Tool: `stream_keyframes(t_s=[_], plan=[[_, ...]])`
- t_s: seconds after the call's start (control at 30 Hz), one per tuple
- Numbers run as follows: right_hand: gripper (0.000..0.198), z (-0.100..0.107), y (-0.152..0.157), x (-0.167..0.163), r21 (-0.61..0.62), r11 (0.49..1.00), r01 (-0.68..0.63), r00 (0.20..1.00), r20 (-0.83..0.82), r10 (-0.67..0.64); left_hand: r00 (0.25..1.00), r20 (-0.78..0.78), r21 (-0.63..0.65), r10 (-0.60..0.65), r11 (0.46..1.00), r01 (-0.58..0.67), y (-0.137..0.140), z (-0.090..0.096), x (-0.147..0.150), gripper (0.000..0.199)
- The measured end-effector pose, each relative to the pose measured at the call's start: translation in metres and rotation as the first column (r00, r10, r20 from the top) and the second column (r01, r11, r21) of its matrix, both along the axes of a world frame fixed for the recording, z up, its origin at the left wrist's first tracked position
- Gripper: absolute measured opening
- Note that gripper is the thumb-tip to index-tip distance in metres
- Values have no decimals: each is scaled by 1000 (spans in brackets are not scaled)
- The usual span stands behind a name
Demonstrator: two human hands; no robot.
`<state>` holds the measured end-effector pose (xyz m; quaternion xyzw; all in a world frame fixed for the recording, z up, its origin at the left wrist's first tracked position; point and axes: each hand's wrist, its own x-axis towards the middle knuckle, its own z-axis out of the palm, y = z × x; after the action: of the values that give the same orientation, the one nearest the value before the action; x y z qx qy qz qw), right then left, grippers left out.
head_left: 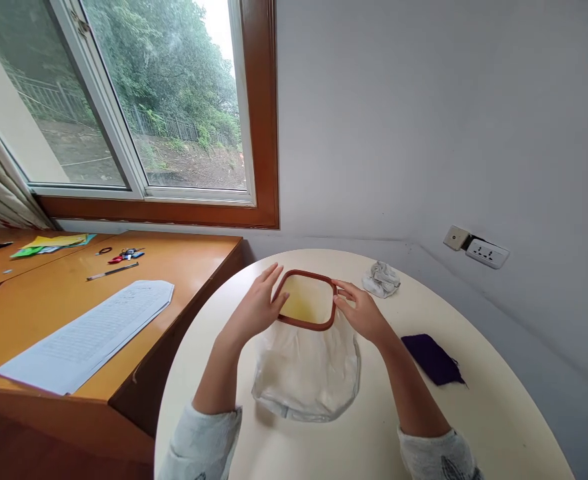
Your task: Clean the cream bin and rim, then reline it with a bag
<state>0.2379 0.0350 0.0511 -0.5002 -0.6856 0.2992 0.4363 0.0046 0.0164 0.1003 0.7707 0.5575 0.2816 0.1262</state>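
A rounded-square brown rim [304, 326] surrounds a pale yellow inside [301, 297] above the round table; how deep it is, I cannot tell. My left hand [261, 303] holds its left side, with the thumb over the edge and the fingers stretched along the outside. On the opposite side, my right hand [361, 308] has thumb and fingers at the right edge. A whitish, see-through plastic bag [307, 380] spreads below the rim towards me, puffed and wrinkled. Whether the bag is fixed to the rim is hidden.
On the cream round table [209, 360] lie a crumpled whitish plastic piece [381, 279] and a dark purple cloth [434, 360]. At left, a wooden desk [194, 257] carries papers [94, 333], a pen [113, 271] and keys [127, 255]. A wall socket [487, 253] is at right.
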Motion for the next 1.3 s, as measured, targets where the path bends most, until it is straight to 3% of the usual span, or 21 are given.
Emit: stream_keyframes(t_s=[0.13, 0.27, 0.6, 0.83, 1.1, 1.3], plan=[[45, 4, -5, -4, 53, 999, 6, 993, 116, -12, 989, -88, -140, -123, 984, 110, 6, -9, 4, 59], [48, 7, -9, -10, 48, 999, 22, 981, 191, -31, 982, -121, -225, -143, 968, 113, 3, -6, 7, 58], [47, 20, -21, -18, 86, 992, 96, 871, 475, -125, 978, -150, -209, -142, 972, 109, 7, -13, 5, 59], [45, 30, -24, -24, 91, 984, 151, 779, 603, -175, 970, -178, -287, -165, 952, 109, 5, -8, 8, 61], [42, 40, -17, -29, 126, 987, 101, 691, 705, -161, 945, -266, -258, -191, 959, 121, 4, -5, 10, 60], [43, 55, -11, -36, 56, 996, 74, 535, 840, -87, 920, -375, -96, -111, 992, 81, 14, 6, 17, 59]])
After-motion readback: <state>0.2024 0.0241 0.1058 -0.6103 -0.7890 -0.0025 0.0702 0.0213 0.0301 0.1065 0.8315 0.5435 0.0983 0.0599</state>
